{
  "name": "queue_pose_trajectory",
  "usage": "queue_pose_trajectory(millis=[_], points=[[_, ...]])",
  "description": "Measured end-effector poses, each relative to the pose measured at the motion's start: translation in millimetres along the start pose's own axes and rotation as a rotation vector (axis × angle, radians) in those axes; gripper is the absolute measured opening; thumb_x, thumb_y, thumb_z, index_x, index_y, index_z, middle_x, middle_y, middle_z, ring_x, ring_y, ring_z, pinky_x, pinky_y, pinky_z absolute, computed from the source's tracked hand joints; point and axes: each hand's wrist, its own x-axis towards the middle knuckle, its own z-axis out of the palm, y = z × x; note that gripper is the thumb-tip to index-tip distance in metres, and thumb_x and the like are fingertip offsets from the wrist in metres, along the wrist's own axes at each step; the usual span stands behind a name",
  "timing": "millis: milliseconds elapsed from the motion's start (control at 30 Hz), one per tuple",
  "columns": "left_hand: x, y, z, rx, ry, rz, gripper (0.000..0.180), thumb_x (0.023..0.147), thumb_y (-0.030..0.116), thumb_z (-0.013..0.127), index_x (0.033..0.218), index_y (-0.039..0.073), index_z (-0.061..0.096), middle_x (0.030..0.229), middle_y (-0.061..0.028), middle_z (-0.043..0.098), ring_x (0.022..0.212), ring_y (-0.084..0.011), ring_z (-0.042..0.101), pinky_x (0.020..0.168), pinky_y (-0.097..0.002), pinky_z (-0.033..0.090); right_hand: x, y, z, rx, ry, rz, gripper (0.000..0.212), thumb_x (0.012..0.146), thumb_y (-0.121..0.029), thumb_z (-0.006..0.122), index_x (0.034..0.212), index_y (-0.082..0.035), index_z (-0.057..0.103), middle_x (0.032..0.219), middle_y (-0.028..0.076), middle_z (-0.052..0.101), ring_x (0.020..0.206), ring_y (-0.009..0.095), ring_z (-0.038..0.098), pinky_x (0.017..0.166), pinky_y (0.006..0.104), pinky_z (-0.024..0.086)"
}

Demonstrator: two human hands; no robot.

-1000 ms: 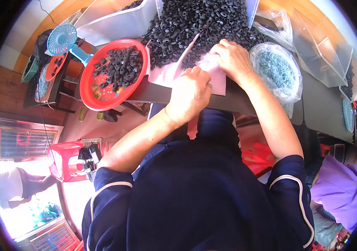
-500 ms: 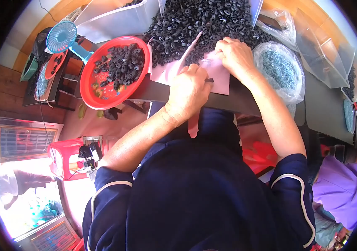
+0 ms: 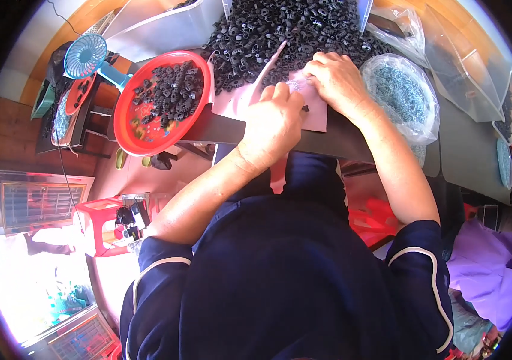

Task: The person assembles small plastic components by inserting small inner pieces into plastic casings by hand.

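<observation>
My left hand (image 3: 271,123) is closed over the pink sheet (image 3: 315,122), and a small black plastic part (image 3: 305,108) sticks out at its fingertips. Just beyond and to the right, my right hand (image 3: 337,84) rests with bent fingers pressed down on the same sheet. Whatever those fingers pinch is hidden beneath them. Between the hands, tiny silvery pieces (image 3: 295,86) lie on the pink surface. A large heap of black plastic parts (image 3: 286,30) spreads behind both hands.
On the left, a red basin (image 3: 123,123) holds more black parts, next to a blue fan (image 3: 86,55). A clear bag (image 3: 400,96) of small silvery pieces sits right of my right hand. Clear plastic bins (image 3: 160,30) stand behind. Purple cloth (image 3: 484,270) shows far right.
My left hand has turned slightly, and the black part at its fingertips shows at a different angle. My right hand stays in nearly the same place, and the whole view has shifted a little.
</observation>
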Motion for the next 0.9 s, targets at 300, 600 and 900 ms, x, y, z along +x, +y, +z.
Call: queue_pose_trajectory(millis=[300,600,900], points=[[-3,-14,-5,-0.404,0.090,-0.203,0.016,0.070,0.008,0.074,0.080,0.002,0.063,0.080,-0.0120,0.062,0.076,-0.0321,0.063,0.067,-0.0399,0.051,-13,-13,-13,-0.052,0.024,-0.013,0.015,0.078,-0.003,0.057,0.091,-0.008,0.061,0.095,0.007,0.059,0.094,0.027,0.059,0.080,0.0410,0.042],[-7,-10,-16,-0.857,0.031,-0.507,0.012,0.075,0.004,0.072,0.082,-0.002,0.065,0.072,-0.0084,0.066,0.065,-0.0157,0.063,0.061,-0.0295,0.050,-37,-13,-25,0.033,0.043,-0.185,0.015,0.073,-0.004,0.058,0.088,-0.006,0.060,0.094,0.007,0.058,0.093,0.026,0.058,0.080,0.0387,0.042],[-7,-11,-8,-0.715,0.024,-0.460,0.013,0.081,0.005,0.070,0.092,-0.001,0.067,0.079,-0.0049,0.065,0.073,-0.0115,0.061,0.068,-0.0255,0.049,-79,-51,-44,0.217,0.144,-0.161,0.014,0.072,-0.001,0.060,0.086,-0.001,0.059,0.090,0.011,0.052,0.089,0.029,0.055,0.077,0.0396,0.046]])
